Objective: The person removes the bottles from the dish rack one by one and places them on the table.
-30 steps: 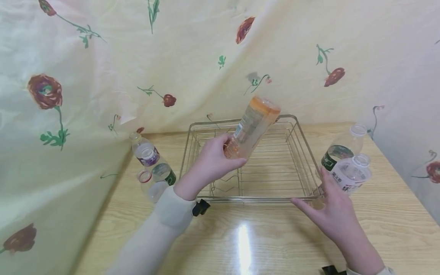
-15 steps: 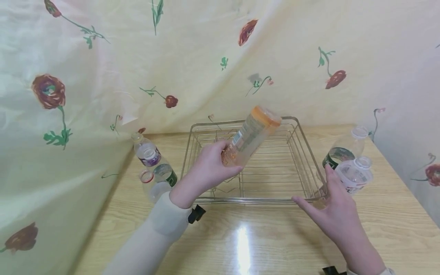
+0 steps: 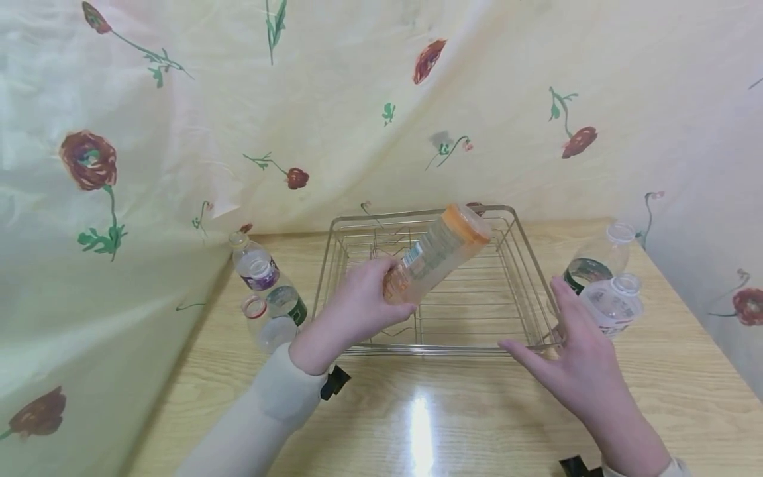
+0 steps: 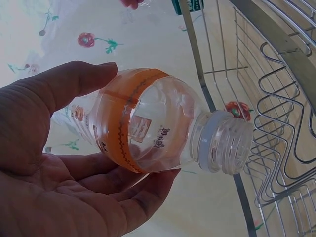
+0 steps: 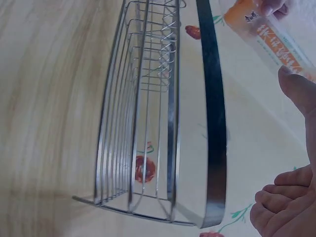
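A clear plastic bottle with an orange label (image 3: 441, 248) is gripped by my left hand (image 3: 360, 298) above the wire rack (image 3: 423, 348). It lies tilted, its base up to the right. In the left wrist view its uncapped, threaded neck (image 4: 227, 143) points towards the rack's wires, with thumb and fingers round the label. My right hand (image 3: 575, 358) is spread at the rack's front right corner, holding nothing; in the right wrist view a gap shows between it and the rack's rim (image 5: 215, 123). Whether a fingertip touches the rack in the head view, I cannot tell.
On the table left of the rack stand a purple-labelled bottle (image 3: 253, 262), a green-labelled bottle (image 3: 287, 301) and a red-ringed bottle (image 3: 259, 321). Right of it are another green-labelled bottle (image 3: 596, 258) and a white-labelled bottle (image 3: 614, 305). A flowered cloth (image 3: 357, 99) hangs behind.
My left hand has lowered the orange-labelled bottle towards the rack and tipped it closer to level. The right hand stays in nearly the same place.
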Available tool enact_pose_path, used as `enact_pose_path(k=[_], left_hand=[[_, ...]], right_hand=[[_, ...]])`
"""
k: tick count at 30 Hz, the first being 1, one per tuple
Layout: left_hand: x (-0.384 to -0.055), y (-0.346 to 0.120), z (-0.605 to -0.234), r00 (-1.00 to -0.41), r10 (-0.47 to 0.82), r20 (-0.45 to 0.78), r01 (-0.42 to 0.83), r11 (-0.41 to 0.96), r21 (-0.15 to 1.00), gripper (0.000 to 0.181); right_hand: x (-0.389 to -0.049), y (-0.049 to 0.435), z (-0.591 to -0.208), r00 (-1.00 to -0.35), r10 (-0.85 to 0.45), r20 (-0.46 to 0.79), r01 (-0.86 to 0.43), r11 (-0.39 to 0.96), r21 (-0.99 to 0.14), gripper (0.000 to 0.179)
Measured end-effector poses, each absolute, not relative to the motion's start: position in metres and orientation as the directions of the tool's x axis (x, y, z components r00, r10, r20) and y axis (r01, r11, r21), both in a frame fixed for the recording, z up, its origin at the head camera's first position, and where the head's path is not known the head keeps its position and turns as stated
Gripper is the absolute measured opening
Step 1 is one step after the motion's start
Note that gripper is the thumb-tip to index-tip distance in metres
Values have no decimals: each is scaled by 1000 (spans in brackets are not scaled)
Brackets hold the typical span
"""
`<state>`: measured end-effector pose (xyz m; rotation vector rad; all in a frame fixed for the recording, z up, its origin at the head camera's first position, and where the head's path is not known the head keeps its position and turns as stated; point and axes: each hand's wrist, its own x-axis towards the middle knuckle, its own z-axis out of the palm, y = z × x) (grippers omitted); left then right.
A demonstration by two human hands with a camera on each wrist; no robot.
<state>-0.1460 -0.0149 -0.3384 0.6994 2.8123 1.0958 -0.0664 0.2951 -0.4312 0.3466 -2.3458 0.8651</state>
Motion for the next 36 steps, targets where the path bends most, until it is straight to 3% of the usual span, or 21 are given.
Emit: enact_pose_path(k=[19, 30, 36], left_hand=[[-133, -18, -335, -868, 481, 121, 459, 687, 563, 53], [-126, -18, -337, -863, 498, 82, 471, 738, 483, 66], [-124, -18, -338, -852, 517, 84, 497, 749, 438, 64]], right_hand=[[-69, 264, -379, -528, -217, 821, -660, 714, -236, 100], [-63, 253, -361, -551, -298, 780, -672, 712, -203, 97], [-64, 251, -356, -566, -347, 748, -678, 711, -184, 95]])
